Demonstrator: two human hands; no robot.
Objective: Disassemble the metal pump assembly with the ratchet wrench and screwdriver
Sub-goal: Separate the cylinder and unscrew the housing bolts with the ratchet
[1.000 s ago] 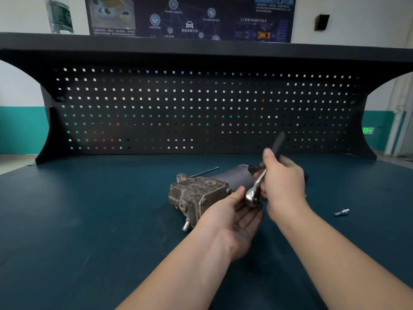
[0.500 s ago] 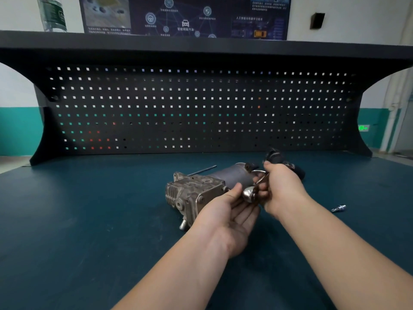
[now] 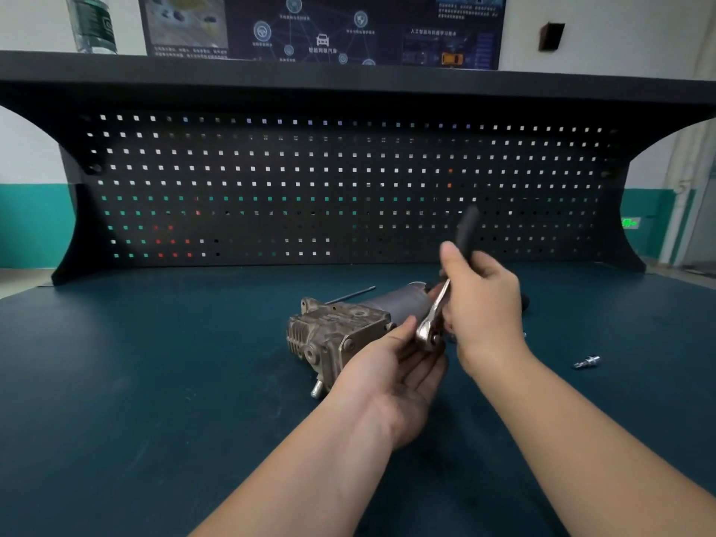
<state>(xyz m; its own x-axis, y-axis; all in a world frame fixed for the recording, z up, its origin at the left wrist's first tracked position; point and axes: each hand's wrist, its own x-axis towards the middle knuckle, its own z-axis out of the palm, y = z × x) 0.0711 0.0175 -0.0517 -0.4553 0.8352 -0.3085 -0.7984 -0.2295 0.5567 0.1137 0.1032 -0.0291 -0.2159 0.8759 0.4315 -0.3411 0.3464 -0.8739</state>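
Since the earlier frame the ratchet (image 3: 445,300) has swung up: its black grip, which half a second ago lay low behind the right hand (image 3: 484,300), now sticks up and back towards the pegboard (image 3: 310,188), blurred. That hand grips the ratchet round the shaft, fingers curled and thumb raised along the grip. Its chrome head points down and sits just above the left hand (image 3: 391,377). This hand lies palm up beneath the head, fingers loosely spread and relaxed, thumb tip near the head; whether they touch I cannot tell.

Behind both hands the pump (image 3: 337,331) lies on its side near the middle of the table (image 3: 135,381), its ribbed cast block towards the left and its grey cylinder running back to the right, partly hidden by the right hand. A thin rod (image 3: 350,295) lies just behind the pump. A small chrome socket (image 3: 587,361) rests well apart, towards the right edge. On the shelf (image 3: 348,77) above the pegboard, at the far left corner, stands a bottle (image 3: 91,23).
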